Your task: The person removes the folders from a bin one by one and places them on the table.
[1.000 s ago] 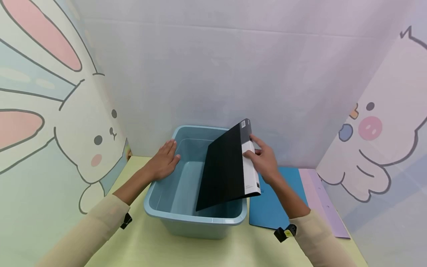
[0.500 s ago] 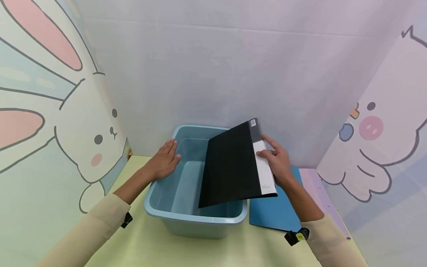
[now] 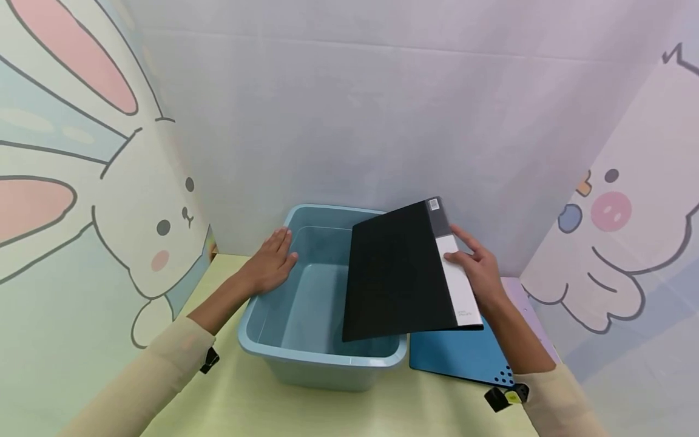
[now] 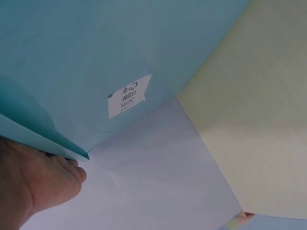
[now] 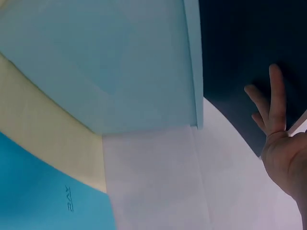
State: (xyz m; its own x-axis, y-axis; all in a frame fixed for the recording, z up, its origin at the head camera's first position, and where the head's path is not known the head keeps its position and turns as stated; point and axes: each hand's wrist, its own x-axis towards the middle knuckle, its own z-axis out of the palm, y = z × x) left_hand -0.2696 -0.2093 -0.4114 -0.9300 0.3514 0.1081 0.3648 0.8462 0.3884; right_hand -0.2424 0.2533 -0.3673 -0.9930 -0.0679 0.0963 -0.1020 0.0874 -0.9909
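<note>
A black ring-binder-style folder (image 3: 398, 273) with a white-and-grey spine slants over the right side of a light blue plastic tub (image 3: 322, 358). My right hand (image 3: 480, 270) holds it at the spine, thumb on the white strip. The right wrist view shows that hand's fingers (image 5: 277, 100) spread against the folder's underside. On the tub's left rim rests my left hand (image 3: 269, 264), its fingers fairly straight. Part of that hand is hidden by the rim in the left wrist view, where a white paper label (image 4: 129, 97) with handwriting is stuck to the tub's side.
Right of the tub, a blue folder (image 3: 453, 355) lies flat on the pale yellow table (image 3: 306, 413), partly beneath the black one. A lilac folder (image 3: 526, 309) shows beyond it. A plain pale backdrop (image 3: 355, 121) stands behind, with cartoon-printed panels (image 3: 136, 243) at the sides.
My right hand has moved right with the black folder, which now leans flatter and reaches further over the tub's right rim and the blue folder. My left hand has stayed on the rim.
</note>
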